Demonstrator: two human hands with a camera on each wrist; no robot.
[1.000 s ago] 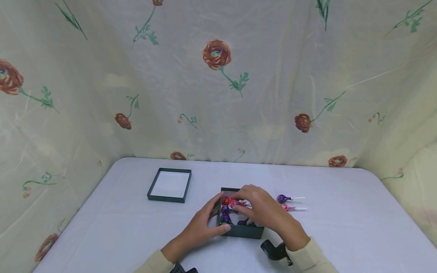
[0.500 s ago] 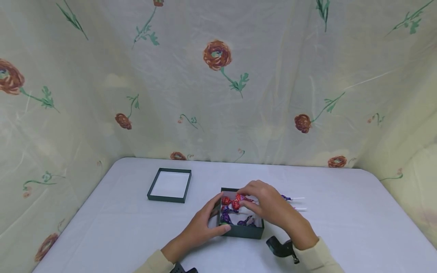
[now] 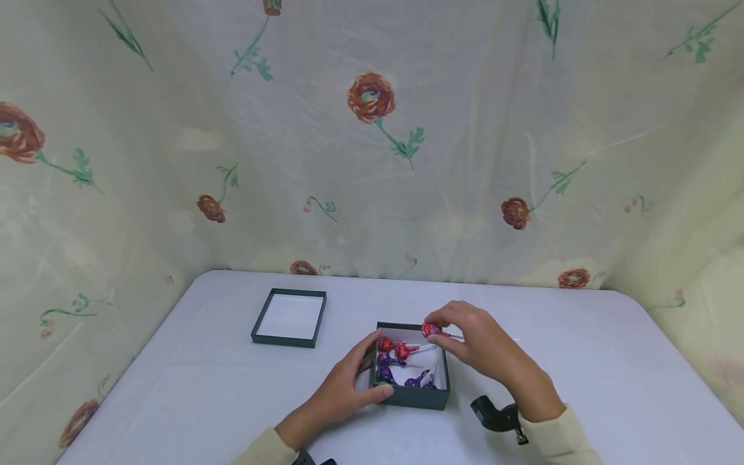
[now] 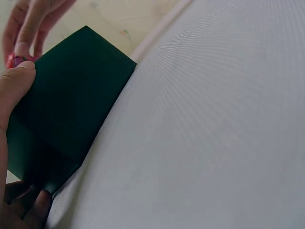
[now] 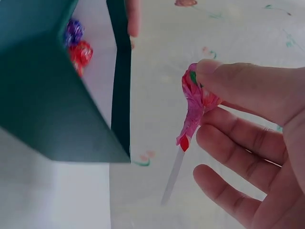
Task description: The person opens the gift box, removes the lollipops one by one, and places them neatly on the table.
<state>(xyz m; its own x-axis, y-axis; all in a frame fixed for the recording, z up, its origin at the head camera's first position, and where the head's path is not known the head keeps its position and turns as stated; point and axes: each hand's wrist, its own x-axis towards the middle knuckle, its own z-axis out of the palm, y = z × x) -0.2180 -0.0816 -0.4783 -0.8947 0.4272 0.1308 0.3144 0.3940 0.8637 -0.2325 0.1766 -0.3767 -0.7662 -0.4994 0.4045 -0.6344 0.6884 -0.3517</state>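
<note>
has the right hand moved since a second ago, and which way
Yes. The right hand, pinching a red lollipop, has risen and drawn right: it covered the box interior before and now sits at its far right corner.

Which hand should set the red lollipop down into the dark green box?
Right. The right hand already pinches the red lollipop just above the dark green box, at its far right corner. The left hand grips the box's left wall, steadying it, so it is better left there.

A: Right hand (image 5: pixel 257 143)?
B: Thumb and finger pinch pink-wrapped lollipop (image 5: pixel 193 107), white stick pointing down.
A: Nearby?
B: Dark green box (image 5: pixel 52 105) just left, red and purple candies inside.
</note>
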